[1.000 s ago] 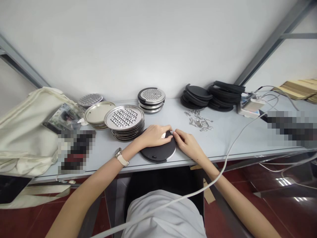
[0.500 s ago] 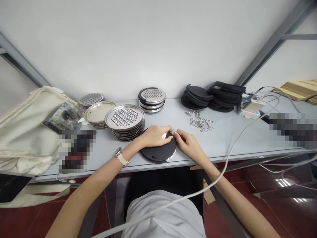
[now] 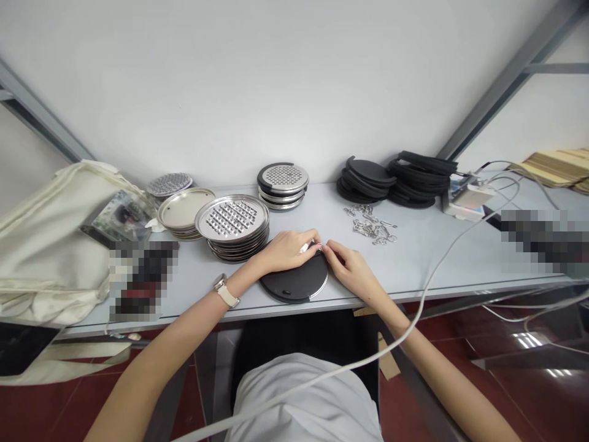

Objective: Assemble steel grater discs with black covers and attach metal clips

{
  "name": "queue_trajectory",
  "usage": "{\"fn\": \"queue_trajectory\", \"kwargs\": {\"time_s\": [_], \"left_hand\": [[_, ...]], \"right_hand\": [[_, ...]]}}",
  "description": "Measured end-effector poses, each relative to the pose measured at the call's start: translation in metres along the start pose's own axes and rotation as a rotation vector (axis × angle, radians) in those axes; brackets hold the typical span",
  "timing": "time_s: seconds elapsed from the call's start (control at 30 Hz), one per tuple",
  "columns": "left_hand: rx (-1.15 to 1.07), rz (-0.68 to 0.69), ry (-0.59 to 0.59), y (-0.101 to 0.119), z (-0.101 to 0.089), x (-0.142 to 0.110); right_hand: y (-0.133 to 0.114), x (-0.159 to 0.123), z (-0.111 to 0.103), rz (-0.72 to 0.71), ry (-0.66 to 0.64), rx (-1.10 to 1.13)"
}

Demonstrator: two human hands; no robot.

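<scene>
A round black disc [image 3: 297,281] with a thin silver rim on its right lies near the table's front edge. My left hand [image 3: 292,250] rests over its upper part, thumb and index finger closed in a pinch. At the disc's upper right edge, my right hand [image 3: 348,267] meets the left fingertips, also pinching. Between the fingertips a small shiny metal clip [image 3: 320,247] shows; its exact shape is mostly hidden. Something small and white shows under the left fingers. Just left of the disc stands a stack of round metal graters [image 3: 232,220].
Loose metal clips [image 3: 373,229] lie scattered behind my right hand. Stacks of black round covers [image 3: 368,175], more graters [image 3: 283,178] and pale round plates [image 3: 186,209] line the back. A cream bag [image 3: 59,233] sits left; a white cable [image 3: 421,301] crosses in front of my right forearm.
The fingers of both hands have shifted slightly around the small metal clip, my left thumb moving nearer to the right fingertips. The disc stays in place.
</scene>
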State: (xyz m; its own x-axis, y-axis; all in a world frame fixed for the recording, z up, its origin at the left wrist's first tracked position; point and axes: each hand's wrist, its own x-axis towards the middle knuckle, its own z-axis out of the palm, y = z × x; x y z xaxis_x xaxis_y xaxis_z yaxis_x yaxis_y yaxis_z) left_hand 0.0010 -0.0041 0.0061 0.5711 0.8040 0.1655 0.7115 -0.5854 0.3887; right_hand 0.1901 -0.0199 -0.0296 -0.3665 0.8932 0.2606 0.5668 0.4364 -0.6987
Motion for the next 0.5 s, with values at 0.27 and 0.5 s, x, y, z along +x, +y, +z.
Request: {"fn": "queue_trajectory", "kwargs": {"time_s": [0.27, 0.5], "left_hand": [[-0.028, -0.01, 0.033, -0.002, 0.001, 0.002], [-0.03, 0.0, 0.032, -0.005, 0.002, 0.001]], "right_hand": [[-0.009, -0.013, 0.006, -0.1, 0.223, -0.198], [-0.055, -0.052, 0.004, -0.473, 0.021, -0.2]]}}
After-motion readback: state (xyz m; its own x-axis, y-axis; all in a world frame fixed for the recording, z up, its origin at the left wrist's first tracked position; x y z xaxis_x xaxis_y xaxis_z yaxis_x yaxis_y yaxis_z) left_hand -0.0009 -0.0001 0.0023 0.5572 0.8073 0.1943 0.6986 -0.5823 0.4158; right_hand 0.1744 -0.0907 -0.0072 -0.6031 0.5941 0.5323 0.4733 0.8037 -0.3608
